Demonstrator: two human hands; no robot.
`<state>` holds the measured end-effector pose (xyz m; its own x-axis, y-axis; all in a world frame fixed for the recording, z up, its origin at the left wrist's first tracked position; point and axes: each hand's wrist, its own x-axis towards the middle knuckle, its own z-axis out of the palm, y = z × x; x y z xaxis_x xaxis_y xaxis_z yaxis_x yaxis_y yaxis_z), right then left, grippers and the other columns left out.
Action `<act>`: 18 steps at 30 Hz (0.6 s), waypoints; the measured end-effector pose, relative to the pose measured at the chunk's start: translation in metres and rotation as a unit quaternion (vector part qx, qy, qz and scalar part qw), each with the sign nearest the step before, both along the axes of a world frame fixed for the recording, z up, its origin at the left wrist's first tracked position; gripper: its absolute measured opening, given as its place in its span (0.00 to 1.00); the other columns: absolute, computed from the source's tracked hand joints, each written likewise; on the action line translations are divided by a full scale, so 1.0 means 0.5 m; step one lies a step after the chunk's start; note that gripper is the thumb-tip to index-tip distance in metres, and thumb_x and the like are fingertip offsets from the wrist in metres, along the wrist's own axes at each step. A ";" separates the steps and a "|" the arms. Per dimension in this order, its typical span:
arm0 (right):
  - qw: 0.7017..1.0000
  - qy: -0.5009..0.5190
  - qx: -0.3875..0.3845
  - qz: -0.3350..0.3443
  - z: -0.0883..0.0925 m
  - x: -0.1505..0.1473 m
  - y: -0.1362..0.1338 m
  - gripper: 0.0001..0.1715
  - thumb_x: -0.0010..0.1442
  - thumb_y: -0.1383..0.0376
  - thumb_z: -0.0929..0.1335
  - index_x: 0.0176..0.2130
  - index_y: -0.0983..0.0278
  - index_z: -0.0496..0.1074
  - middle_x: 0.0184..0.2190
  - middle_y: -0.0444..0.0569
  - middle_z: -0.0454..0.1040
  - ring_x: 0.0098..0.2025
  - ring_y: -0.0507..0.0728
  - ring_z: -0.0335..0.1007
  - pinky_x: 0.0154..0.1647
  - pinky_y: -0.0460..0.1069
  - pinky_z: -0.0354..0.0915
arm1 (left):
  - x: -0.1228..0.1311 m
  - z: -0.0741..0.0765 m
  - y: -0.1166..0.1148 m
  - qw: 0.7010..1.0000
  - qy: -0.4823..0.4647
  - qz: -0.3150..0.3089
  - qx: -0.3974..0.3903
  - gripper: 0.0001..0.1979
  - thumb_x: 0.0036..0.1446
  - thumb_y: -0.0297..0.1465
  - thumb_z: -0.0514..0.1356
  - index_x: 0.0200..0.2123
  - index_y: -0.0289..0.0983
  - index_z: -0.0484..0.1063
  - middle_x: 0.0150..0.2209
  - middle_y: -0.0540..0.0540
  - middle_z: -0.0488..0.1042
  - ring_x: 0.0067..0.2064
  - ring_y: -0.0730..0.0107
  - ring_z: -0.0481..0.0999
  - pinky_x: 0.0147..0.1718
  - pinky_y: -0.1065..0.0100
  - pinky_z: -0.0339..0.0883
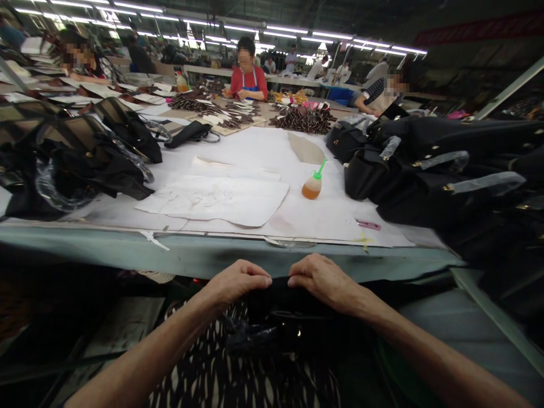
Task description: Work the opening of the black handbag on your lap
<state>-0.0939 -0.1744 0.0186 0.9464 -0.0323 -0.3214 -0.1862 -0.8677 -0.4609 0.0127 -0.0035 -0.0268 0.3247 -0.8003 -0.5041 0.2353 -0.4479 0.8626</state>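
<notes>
A black handbag (297, 320) rests in my lap below the table's front edge, its lower part lost in shadow. Its upper edge is pinched between the thumb and fingers of my left hand (244, 277). A short way to the right, my right hand (317, 277) grips the same edge, fingers closed. A dark, shiny wrapped part, perhaps a handle, (253, 340) lies at the bag's near left. Small metal fittings glint on the bag's front.
White paper sheets (221, 198) cover the worktable. A green-tipped squeeze bottle (312, 186) and a pink cutter (368, 225) lie at the right. Black handbags crowd the left (93, 153) and right (408, 164). A person in red (259, 82) sits across.
</notes>
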 end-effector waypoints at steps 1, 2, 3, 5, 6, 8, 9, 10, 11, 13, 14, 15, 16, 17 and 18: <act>1.000 0.001 0.000 0.000 0.000 0.000 0.001 0.14 0.55 0.63 0.64 0.20 0.63 0.67 0.17 0.42 0.62 0.24 0.50 0.57 0.27 0.45 0.50 | 0.001 -0.001 0.001 1.000 0.009 0.001 0.005 0.17 0.40 0.39 0.62 0.28 0.31 0.76 0.19 0.51 0.68 0.22 0.75 0.59 0.23 0.73 0.50; 1.000 0.002 0.001 -0.001 -0.001 0.000 0.002 0.14 0.55 0.63 0.64 0.20 0.63 0.67 0.17 0.42 0.63 0.24 0.50 0.57 0.26 0.45 0.50 | 0.001 -0.002 0.002 1.000 0.013 -0.004 0.005 0.17 0.40 0.39 0.62 0.29 0.31 0.77 0.19 0.51 0.68 0.22 0.75 0.60 0.23 0.73 0.50; 1.000 0.003 0.002 -0.003 -0.001 0.001 0.003 0.13 0.55 0.64 0.64 0.20 0.63 0.67 0.17 0.42 0.63 0.23 0.50 0.58 0.26 0.45 0.50 | 0.001 -0.003 0.003 1.000 0.015 -0.014 0.001 0.16 0.41 0.38 0.61 0.30 0.31 0.77 0.19 0.51 0.69 0.22 0.75 0.60 0.24 0.73 0.51; 1.000 0.005 0.000 -0.006 -0.002 0.001 0.005 0.13 0.55 0.64 0.64 0.20 0.63 0.67 0.18 0.42 0.64 0.24 0.50 0.59 0.26 0.45 0.50 | -0.002 -0.005 0.004 1.000 0.010 -0.028 -0.007 0.16 0.42 0.37 0.59 0.30 0.31 0.77 0.20 0.50 0.69 0.22 0.75 0.61 0.24 0.73 0.52; 1.000 0.005 -0.002 -0.005 -0.003 0.001 0.007 0.13 0.55 0.64 0.64 0.20 0.63 0.66 0.18 0.42 0.65 0.24 0.50 0.59 0.26 0.45 0.49 | -0.004 -0.006 0.004 1.000 0.005 -0.024 -0.008 0.15 0.42 0.36 0.59 0.30 0.31 0.77 0.19 0.50 0.68 0.22 0.75 0.61 0.24 0.73 0.52; 1.000 0.005 -0.007 -0.002 -0.003 0.001 0.009 0.13 0.55 0.64 0.64 0.21 0.64 0.67 0.18 0.42 0.65 0.24 0.50 0.59 0.26 0.45 0.49 | -0.010 -0.009 0.004 1.000 0.003 0.002 0.002 0.14 0.41 0.36 0.60 0.28 0.30 0.76 0.18 0.50 0.68 0.22 0.76 0.60 0.24 0.73 0.52; 1.000 0.006 -0.009 0.000 -0.002 0.000 0.011 0.13 0.55 0.64 0.63 0.21 0.64 0.67 0.18 0.42 0.66 0.24 0.50 0.59 0.26 0.45 0.49 | -0.013 -0.011 0.003 1.000 0.004 0.020 0.007 0.14 0.40 0.35 0.60 0.27 0.30 0.76 0.18 0.50 0.67 0.21 0.75 0.61 0.23 0.73 0.52; 1.000 0.005 -0.013 0.001 -0.002 0.000 0.012 0.13 0.55 0.64 0.63 0.21 0.64 0.67 0.19 0.42 0.66 0.24 0.50 0.60 0.26 0.45 0.50 | -0.016 -0.012 0.003 0.999 0.006 0.036 0.007 0.14 0.39 0.35 0.60 0.27 0.30 0.76 0.18 0.50 0.67 0.21 0.75 0.61 0.23 0.73 0.52; 1.000 0.007 -0.017 0.001 -0.001 -0.002 0.013 0.13 0.55 0.64 0.63 0.21 0.63 0.68 0.19 0.43 0.66 0.24 0.50 0.60 0.26 0.45 0.50 | -0.019 -0.014 0.003 0.999 0.009 0.048 0.001 0.14 0.39 0.35 0.60 0.27 0.30 0.76 0.18 0.50 0.68 0.21 0.75 0.61 0.23 0.73 0.52; 1.000 0.015 -0.021 0.002 0.000 -0.004 0.013 0.13 0.56 0.64 0.63 0.22 0.63 0.70 0.19 0.43 0.68 0.25 0.51 0.61 0.27 0.46 0.51 | -0.024 -0.016 0.004 0.998 0.014 0.061 -0.023 0.13 0.40 0.35 0.60 0.27 0.30 0.75 0.18 0.50 0.68 0.21 0.76 0.61 0.22 0.73 0.52; 1.000 0.014 -0.019 0.004 0.000 -0.005 0.013 0.12 0.56 0.64 0.63 0.25 0.62 0.71 0.21 0.44 0.70 0.27 0.52 0.63 0.28 0.46 0.53 | -0.027 -0.017 0.005 0.997 0.015 0.064 -0.035 0.13 0.40 0.35 0.60 0.27 0.29 0.75 0.18 0.50 0.68 0.21 0.76 0.61 0.22 0.73 0.51; 1.000 0.009 -0.014 0.004 0.001 -0.005 0.013 0.10 0.56 0.64 0.63 0.28 0.62 0.73 0.25 0.45 0.72 0.29 0.53 0.65 0.31 0.46 0.54 | -0.030 -0.016 0.006 0.997 0.016 0.064 -0.044 0.14 0.41 0.35 0.60 0.28 0.29 0.75 0.18 0.50 0.68 0.21 0.76 0.61 0.22 0.73 0.51; 1.000 0.002 -0.009 0.004 0.002 -0.006 0.013 0.10 0.55 0.63 0.63 0.33 0.60 0.74 0.29 0.45 0.74 0.33 0.54 0.67 0.33 0.46 0.55 | -0.032 -0.015 0.007 0.997 0.017 0.064 -0.049 0.14 0.41 0.35 0.60 0.28 0.29 0.75 0.18 0.50 0.68 0.21 0.76 0.61 0.22 0.73 0.51; 1.000 -0.005 -0.005 0.005 0.004 -0.005 0.013 0.11 0.55 0.63 0.64 0.37 0.59 0.74 0.33 0.46 0.75 0.37 0.56 0.67 0.36 0.47 0.56 | -0.034 -0.014 0.009 0.996 0.013 0.066 -0.050 0.14 0.41 0.35 0.60 0.28 0.29 0.75 0.19 0.49 0.68 0.21 0.76 0.61 0.21 0.73 0.51; 1.000 -0.010 -0.004 0.008 0.006 -0.005 0.014 0.13 0.55 0.63 0.64 0.40 0.59 0.73 0.37 0.47 0.75 0.40 0.57 0.67 0.39 0.47 0.57 | -0.036 -0.012 0.010 0.996 0.007 0.069 -0.049 0.14 0.41 0.35 0.60 0.28 0.28 0.75 0.19 0.49 0.68 0.21 0.75 0.61 0.21 0.73 0.51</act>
